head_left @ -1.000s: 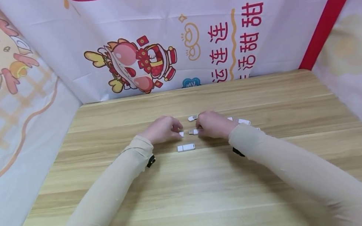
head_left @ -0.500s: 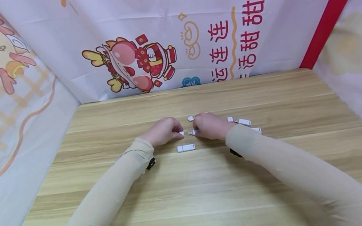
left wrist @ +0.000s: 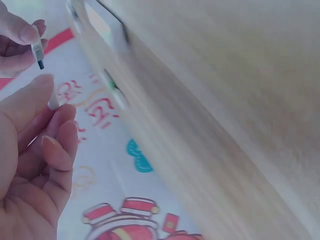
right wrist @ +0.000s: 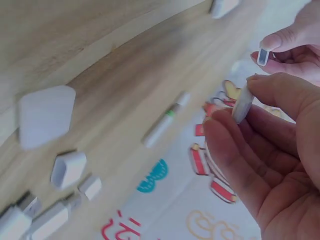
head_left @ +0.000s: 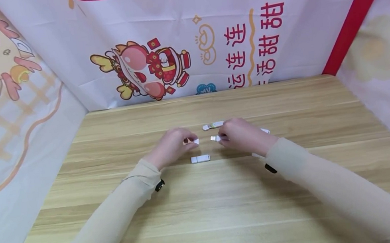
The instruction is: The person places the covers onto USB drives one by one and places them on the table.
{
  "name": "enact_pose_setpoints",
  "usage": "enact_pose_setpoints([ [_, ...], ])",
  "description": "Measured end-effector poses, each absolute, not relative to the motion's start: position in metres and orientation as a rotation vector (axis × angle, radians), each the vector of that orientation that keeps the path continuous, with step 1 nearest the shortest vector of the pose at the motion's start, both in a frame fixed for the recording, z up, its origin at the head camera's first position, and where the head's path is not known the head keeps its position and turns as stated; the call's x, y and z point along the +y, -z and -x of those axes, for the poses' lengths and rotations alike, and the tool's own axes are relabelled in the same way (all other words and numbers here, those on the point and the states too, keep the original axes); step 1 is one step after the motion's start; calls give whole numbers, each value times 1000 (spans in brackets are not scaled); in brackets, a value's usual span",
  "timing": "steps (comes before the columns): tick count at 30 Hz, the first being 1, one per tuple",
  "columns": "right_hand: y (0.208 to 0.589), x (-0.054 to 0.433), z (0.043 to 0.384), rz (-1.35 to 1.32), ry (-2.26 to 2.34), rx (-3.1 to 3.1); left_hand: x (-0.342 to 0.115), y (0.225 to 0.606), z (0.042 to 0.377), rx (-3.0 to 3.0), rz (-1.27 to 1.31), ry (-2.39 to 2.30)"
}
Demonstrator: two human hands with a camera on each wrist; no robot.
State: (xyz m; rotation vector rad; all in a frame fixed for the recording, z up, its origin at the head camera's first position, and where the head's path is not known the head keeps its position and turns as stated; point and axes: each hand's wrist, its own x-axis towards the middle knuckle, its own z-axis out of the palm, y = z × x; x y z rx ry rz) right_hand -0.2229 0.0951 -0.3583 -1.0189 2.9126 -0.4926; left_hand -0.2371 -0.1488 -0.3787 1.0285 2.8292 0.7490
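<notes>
A capped white stick (head_left: 200, 159) is lying crosswise on the tabletop (head_left: 191, 214), its long axis running left to right. Beyond it and to its left, the left hand (head_left: 175, 143) is pinching a small white cap (head_left: 196, 141) between thumb and fingers, the grip narrow. Beyond it and to its right, the right hand (head_left: 243, 134) is holding a USB stick (right wrist: 243, 105) in a similarly narrow pinch.

The relation that is mattering most is the one across the gap between the hands, just past the capped white stick. The USB stick's long axis is running roughly parallel to it, and the metal plug (head_left: 213, 138) is pointing left, towards the cap; the cap is turning its hollow end to the right (the right wrist view is showing the dark mouth). Plug and cap are facing each other, near but apart. The left hand's fingertips are lying closer to the capped white stick than the right's.

Farther beyond that landmark, a green-marked stick (head_left: 213, 125) is lying; off to its right, other white pieces (head_left: 265, 130) are partly hiding behind the right arm.
</notes>
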Motion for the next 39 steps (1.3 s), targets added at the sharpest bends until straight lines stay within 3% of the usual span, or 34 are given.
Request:
enact_pose_setpoints([
  [10, 351, 123, 164, 1413, 590, 3110, -143, 359, 175, 2999, -1562, -617],
  [22, 353, 140, 122, 1747, 715, 3148, -125, 346, 129, 3041, -1853, -601],
  [39, 352, 158, 106, 1873, 738, 3140, -110, 342, 117, 3031, -1904, -613],
])
